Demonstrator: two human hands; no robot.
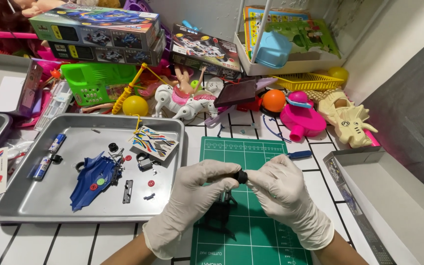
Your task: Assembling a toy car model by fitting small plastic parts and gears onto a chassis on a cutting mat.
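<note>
Both gloved hands met over the green cutting mat (256,235). Left hand (192,194) and right hand (283,189) pinched a small black wheel (242,176) between fingertips. Black chassis frame (219,213) lay beneath. Metal tray (40,201) at left held a blue car body shell (92,179).

I count two gloved hands of mine, my left hand (191,189) and my right hand (283,189), pinching one small black wheel (242,176) between them above one green cutting mat (251,196). One black chassis frame (220,216) lies on the mat's left edge, and one blue-handled screwdriver (298,154) at its far right corner. On the one metal tray (35,201) I count one blue car body (94,179), two batteries (49,157) along the left edge, one sticker sheet (155,142) at the far right corner, and three small red gears (151,183). Along the table's far edge I count three boxed car kits (96,24), one yellow ball (135,105) and one orange ball (274,100).
</note>
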